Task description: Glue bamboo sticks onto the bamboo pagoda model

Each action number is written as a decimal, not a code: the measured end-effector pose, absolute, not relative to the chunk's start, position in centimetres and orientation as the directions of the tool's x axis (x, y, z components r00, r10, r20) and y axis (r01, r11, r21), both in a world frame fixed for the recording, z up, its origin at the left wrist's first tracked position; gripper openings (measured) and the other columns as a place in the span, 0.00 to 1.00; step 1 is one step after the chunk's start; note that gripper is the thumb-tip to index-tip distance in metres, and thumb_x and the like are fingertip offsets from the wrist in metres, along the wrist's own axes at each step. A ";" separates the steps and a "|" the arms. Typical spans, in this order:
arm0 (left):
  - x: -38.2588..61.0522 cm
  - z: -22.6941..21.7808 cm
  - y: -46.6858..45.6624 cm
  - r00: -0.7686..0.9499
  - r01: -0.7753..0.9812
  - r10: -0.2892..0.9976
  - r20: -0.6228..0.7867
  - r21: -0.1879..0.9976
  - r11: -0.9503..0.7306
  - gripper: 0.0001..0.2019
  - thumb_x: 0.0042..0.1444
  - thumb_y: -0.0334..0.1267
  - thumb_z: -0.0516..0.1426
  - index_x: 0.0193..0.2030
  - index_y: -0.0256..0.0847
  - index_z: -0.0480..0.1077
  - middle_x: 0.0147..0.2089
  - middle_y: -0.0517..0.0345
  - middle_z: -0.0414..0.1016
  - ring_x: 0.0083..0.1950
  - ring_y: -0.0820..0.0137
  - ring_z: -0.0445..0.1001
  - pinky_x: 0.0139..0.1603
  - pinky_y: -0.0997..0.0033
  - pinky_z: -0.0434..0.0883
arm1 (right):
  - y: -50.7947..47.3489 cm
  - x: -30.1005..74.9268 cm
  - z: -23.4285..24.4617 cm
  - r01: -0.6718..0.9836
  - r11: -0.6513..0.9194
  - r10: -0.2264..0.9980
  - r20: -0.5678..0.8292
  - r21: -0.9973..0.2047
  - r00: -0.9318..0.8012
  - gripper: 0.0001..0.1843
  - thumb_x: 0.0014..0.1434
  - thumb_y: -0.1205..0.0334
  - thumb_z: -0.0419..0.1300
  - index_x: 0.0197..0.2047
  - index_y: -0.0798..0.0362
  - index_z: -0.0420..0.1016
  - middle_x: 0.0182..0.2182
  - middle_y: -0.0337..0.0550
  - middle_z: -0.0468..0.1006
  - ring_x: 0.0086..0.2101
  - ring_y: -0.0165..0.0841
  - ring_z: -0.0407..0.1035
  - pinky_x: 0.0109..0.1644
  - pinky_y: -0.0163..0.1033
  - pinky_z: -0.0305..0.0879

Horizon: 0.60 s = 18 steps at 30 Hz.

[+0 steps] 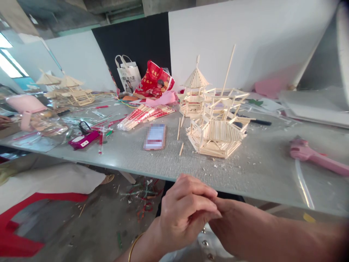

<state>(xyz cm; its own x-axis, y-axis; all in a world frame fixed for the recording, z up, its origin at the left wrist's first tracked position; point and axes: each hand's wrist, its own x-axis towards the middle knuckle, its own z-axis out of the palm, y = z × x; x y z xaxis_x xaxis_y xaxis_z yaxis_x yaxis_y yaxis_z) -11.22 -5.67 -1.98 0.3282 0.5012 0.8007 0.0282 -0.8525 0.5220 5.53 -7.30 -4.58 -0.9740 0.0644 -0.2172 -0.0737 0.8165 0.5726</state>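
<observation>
My left hand [188, 213] is below the near table edge, its fingers curled and pressed together over my right hand [230, 214]. A gold bangle [134, 246] sits on the left wrist. The right hand's fingers are hidden under the left hand. What, if anything, the hands hold does not show. On the grey table [261, 167] straight ahead stands a pale wooden-stick pavilion model [215, 136]. A smaller roofed stick tower [195, 91] stands behind it. Two loose sticks [179, 129] lie left of the model.
A phone [155, 136] lies face up left of the model. Behind it are red-and-white wrapped stick bundles [144, 114]. A pink glue gun [313, 154] lies at the right, a magenta device [83, 140] at the left. Bags [154, 82] and more stick models [69, 92] stand at the back.
</observation>
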 end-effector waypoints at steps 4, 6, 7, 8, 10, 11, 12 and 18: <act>-11.4 -1.7 -5.9 0.360 0.027 0.603 0.712 0.639 -0.769 0.06 0.53 0.29 0.60 0.39 0.36 0.71 0.38 0.50 0.77 0.40 0.67 0.75 0.43 0.64 0.72 | -7.1 5.3 -2.8 -0.121 0.888 0.089 -0.424 0.444 -0.901 0.09 0.52 0.57 0.58 0.26 0.43 0.79 0.25 0.36 0.74 0.38 0.37 0.68 0.49 0.49 0.65; -11.5 -1.3 -6.0 0.396 0.075 0.685 0.612 0.722 -0.688 0.06 0.55 0.28 0.57 0.40 0.36 0.72 0.39 0.50 0.76 0.41 0.68 0.75 0.42 0.67 0.72 | -7.2 5.1 -2.5 -0.127 0.888 0.117 -0.485 0.441 -0.867 0.09 0.53 0.56 0.57 0.31 0.41 0.80 0.30 0.37 0.77 0.41 0.40 0.68 0.52 0.53 0.62; -11.6 -1.1 -6.1 0.410 0.103 0.718 0.562 0.754 -0.648 0.07 0.56 0.27 0.56 0.40 0.37 0.72 0.39 0.51 0.76 0.41 0.69 0.75 0.42 0.69 0.72 | -7.2 5.1 -2.5 -0.126 0.889 0.134 -0.513 0.440 -0.848 0.09 0.53 0.55 0.58 0.32 0.41 0.80 0.30 0.37 0.77 0.41 0.41 0.68 0.53 0.54 0.61; -11.6 -0.9 -6.1 0.422 0.126 0.744 0.519 0.779 -0.615 0.07 0.56 0.26 0.55 0.39 0.37 0.72 0.39 0.52 0.76 0.41 0.70 0.74 0.42 0.70 0.72 | -7.2 5.0 -2.6 -0.126 0.891 0.147 -0.540 0.436 -0.828 0.08 0.52 0.55 0.58 0.32 0.41 0.80 0.30 0.37 0.77 0.41 0.41 0.68 0.53 0.55 0.60; -11.7 -0.5 -5.9 0.454 0.156 0.766 0.455 0.806 -0.571 0.06 0.56 0.26 0.55 0.37 0.38 0.72 0.39 0.54 0.77 0.41 0.70 0.74 0.43 0.70 0.71 | -7.3 4.8 -2.6 -0.133 0.895 0.157 -0.579 0.426 -0.800 0.08 0.51 0.55 0.60 0.31 0.42 0.80 0.28 0.38 0.77 0.38 0.40 0.69 0.51 0.53 0.62; -11.8 -0.3 -5.8 0.476 0.169 0.766 0.433 0.809 -0.563 0.06 0.56 0.27 0.55 0.36 0.38 0.72 0.38 0.55 0.77 0.41 0.71 0.74 0.43 0.70 0.71 | -7.3 4.8 -2.6 -0.136 0.895 0.158 -0.588 0.424 -0.793 0.07 0.50 0.56 0.60 0.31 0.42 0.80 0.27 0.38 0.76 0.36 0.39 0.69 0.49 0.51 0.64; -11.9 -0.1 -5.7 0.496 0.184 0.761 0.417 0.807 -0.562 0.06 0.56 0.27 0.55 0.36 0.38 0.72 0.38 0.55 0.77 0.41 0.71 0.74 0.43 0.70 0.71 | -7.3 4.7 -2.5 -0.142 0.896 0.155 -0.597 0.420 -0.787 0.07 0.50 0.56 0.60 0.30 0.42 0.80 0.26 0.38 0.76 0.35 0.38 0.69 0.46 0.49 0.65; -12.2 0.4 -5.1 0.574 0.238 0.698 0.428 0.729 -0.642 0.07 0.57 0.29 0.54 0.40 0.39 0.72 0.39 0.56 0.77 0.42 0.71 0.73 0.47 0.68 0.68 | -7.2 4.6 -2.3 -0.149 0.899 0.151 -0.611 0.412 -0.777 0.08 0.51 0.59 0.58 0.27 0.42 0.80 0.22 0.35 0.73 0.31 0.33 0.67 0.37 0.41 0.64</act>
<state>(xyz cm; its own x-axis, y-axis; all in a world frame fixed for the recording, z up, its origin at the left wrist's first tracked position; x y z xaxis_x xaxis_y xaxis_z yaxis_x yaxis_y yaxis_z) -12.25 -5.13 0.38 0.5739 0.6984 0.4277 0.2377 -0.6418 0.7291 4.57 -7.22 -2.32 -0.7771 0.1512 -0.6110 -0.1491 0.8988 0.4121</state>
